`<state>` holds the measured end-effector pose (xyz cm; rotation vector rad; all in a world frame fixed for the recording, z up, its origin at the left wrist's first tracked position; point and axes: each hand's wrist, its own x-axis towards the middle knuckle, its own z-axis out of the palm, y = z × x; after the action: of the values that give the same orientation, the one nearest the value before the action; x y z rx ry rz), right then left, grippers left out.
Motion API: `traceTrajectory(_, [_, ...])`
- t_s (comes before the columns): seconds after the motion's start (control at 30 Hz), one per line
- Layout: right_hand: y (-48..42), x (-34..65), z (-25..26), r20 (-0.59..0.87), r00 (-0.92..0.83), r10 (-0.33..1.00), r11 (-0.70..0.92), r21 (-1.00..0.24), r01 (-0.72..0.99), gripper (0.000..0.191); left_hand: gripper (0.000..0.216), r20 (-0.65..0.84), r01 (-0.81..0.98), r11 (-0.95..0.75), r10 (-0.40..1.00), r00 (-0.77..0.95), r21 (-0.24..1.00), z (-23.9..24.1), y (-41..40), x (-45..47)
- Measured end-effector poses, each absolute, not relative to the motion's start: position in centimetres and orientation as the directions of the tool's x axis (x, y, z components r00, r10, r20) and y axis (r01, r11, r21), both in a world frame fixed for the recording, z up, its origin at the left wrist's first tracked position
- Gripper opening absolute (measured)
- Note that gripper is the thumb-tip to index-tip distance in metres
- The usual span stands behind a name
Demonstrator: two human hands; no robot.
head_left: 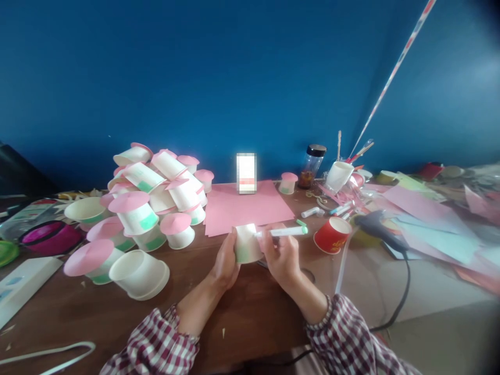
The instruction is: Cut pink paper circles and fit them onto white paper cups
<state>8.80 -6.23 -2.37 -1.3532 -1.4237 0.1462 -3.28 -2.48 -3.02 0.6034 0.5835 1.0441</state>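
My left hand [225,264] grips a small white paper cup [247,242] held upside down just above the brown table [117,312]. Green colouring shows along the cup's lower side. My right hand [282,255] pinches a white marker with a green cap end [284,232], its tip touching the cup's side. Both hands are close together at the table's middle. Both my sleeves are plaid.
A heap of finished cups with pink tops [156,198] lies at left. A pink paper sheet [246,205] lies behind my hands. A red cup [332,234], loose markers [339,209], a glue gun [377,226] with cable, a jar [311,165] and paper scraps fill the right.
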Motion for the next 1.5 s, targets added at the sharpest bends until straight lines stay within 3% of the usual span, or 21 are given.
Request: traceTrajectory(1.5, [-6.33, 8.83, -2.13, 0.617, 0.286, 0.734, 0.332, -0.692, 0.641, 0.015, 0.047, -0.152, -0.594, 0.373, 0.909, 0.389, 0.713, -2.82, -2.76, -3.09])
